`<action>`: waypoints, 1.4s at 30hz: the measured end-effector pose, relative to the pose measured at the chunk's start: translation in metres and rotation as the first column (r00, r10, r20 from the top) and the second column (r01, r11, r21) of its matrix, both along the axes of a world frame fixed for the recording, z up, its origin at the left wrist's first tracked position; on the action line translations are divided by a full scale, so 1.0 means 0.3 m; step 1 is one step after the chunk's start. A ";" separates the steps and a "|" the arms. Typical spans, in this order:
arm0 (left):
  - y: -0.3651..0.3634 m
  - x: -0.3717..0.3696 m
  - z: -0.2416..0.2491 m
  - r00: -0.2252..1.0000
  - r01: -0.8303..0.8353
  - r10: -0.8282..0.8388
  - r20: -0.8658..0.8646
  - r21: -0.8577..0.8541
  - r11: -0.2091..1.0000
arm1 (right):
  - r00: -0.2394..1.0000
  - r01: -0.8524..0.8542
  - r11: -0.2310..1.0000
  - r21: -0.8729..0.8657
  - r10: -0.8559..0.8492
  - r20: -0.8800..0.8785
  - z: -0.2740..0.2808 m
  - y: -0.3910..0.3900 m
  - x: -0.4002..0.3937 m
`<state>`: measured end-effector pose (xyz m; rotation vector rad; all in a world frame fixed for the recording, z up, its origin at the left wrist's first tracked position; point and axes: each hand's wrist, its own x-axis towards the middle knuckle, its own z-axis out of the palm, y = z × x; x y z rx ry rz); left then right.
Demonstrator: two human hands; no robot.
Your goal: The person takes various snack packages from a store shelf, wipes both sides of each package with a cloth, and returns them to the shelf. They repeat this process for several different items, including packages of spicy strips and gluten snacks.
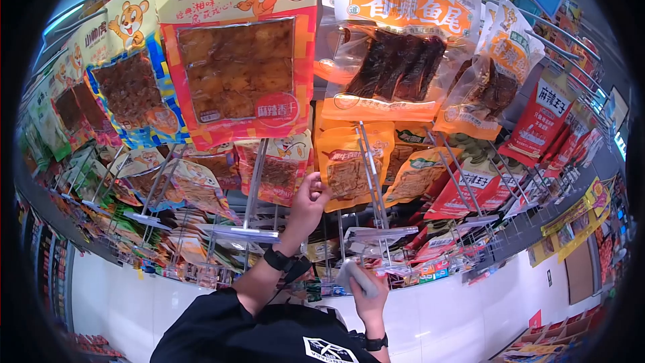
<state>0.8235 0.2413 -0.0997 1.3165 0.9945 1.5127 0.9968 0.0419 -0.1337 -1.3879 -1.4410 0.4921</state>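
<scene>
My left hand, with a black band on its wrist, is raised to the lower row of hanging snack bags. Its fingers are curled in beside the left edge of an orange snack bag; whether they pinch that edge is hidden. Just left of the fingers hangs a red and cream snack bag. Lower down and to the right, my right hand is closed around a folded grey cloth, held in front of the rack and below the metal hooks.
Large snack bags hang above, including a red and yellow one and a clear-fronted one. Metal hooks with clear label holders jut out toward me. Red bags hang at right. Below lies a white tiled floor.
</scene>
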 end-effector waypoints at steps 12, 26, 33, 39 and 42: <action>-0.194 0.010 0.084 0.987 0.133 -0.142 0.077 0.119 0.984 | 0.909 0.167 0.982 -0.085 -0.187 -0.372 -0.136 -0.158 0.030; -0.624 -0.117 0.181 0.892 0.420 -0.404 0.203 -0.042 0.907 | 0.547 -0.061 0.997 0.048 0.074 -0.834 0.092 -0.261 0.042; -0.751 -0.103 0.209 0.783 0.517 -0.462 0.416 -0.022 0.856 | 0.748 -0.039 0.999 -0.018 0.017 -0.663 0.182 -0.364 0.007; -0.798 -0.148 0.155 0.786 0.590 -0.514 0.344 -0.168 0.790 | 0.870 -0.255 0.961 -0.110 0.178 -0.460 0.159 -0.432 0.077; -0.832 -0.146 0.126 0.809 0.559 -0.474 0.347 -0.204 0.804 | 0.894 -0.305 0.937 -0.169 0.221 -0.389 0.175 -0.441 0.098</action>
